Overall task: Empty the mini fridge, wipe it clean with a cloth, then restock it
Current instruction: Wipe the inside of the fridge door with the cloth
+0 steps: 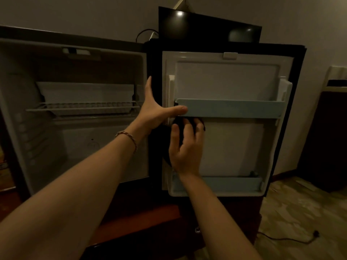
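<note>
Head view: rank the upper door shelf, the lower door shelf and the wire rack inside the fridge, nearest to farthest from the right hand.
From the right hand, which presses a dark cloth on the door liner:
1. Upper door shelf, just above the fingertips.
2. Lower door shelf, below the wrist.
3. Wire rack, far left inside the fridge.

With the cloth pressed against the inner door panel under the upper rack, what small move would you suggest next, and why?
Probably sweep the right hand and its dark cloth rightward across the door panel below the upper rack. The cloth sits at the panel's left end, and the left hand steadies the door.
</note>
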